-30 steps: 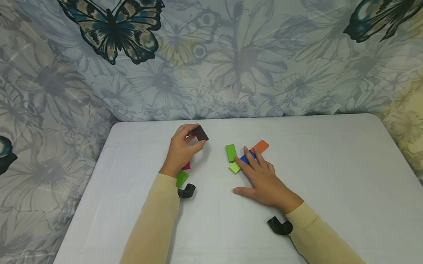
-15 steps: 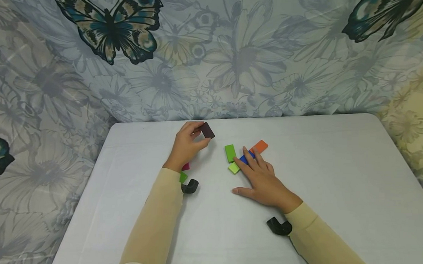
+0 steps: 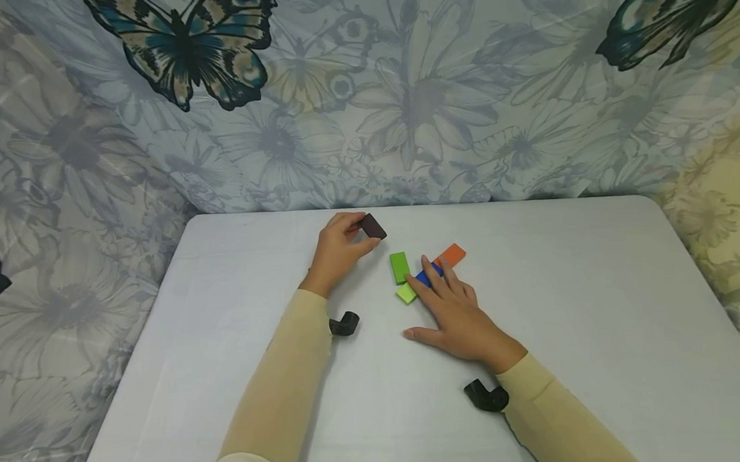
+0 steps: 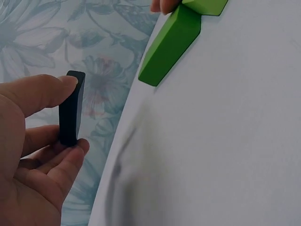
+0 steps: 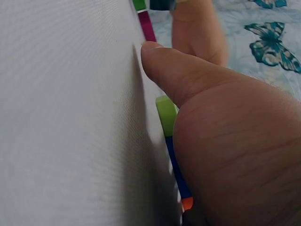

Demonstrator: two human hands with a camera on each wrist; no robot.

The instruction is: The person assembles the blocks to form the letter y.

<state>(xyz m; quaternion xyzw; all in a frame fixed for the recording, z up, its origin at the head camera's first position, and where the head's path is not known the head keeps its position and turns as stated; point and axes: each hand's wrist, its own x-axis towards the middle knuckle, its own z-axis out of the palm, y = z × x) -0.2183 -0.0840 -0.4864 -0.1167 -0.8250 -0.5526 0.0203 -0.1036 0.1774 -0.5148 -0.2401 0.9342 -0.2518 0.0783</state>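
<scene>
My left hand (image 3: 333, 258) pinches a dark brown rectangular block (image 3: 373, 226) by its ends, between thumb and fingertips. In the left wrist view that block (image 4: 70, 113) is held tilted near upright, looking almost black. My right hand (image 3: 465, 321) lies with fingers spread over a slanting row of blocks. Its fingertips rest on or by the blue block (image 3: 423, 279), partly covering it. An orange block (image 3: 451, 254) continues the row at the far end, and a lime block (image 3: 406, 293) at the near end. A green block (image 3: 399, 267) touches the row at an angle.
A magenta block (image 5: 146, 26) and another green block (image 5: 139, 4) show in the right wrist view; the left arm hides them from the head view. Black wrist pieces (image 3: 344, 323) sit at both sleeves. Patterned cloth (image 3: 425, 109) hangs behind the white table (image 3: 591, 289).
My left hand has moved to the right with the brown block, closer to the green block. The right hand stays where it was; the head view has shifted slightly.
</scene>
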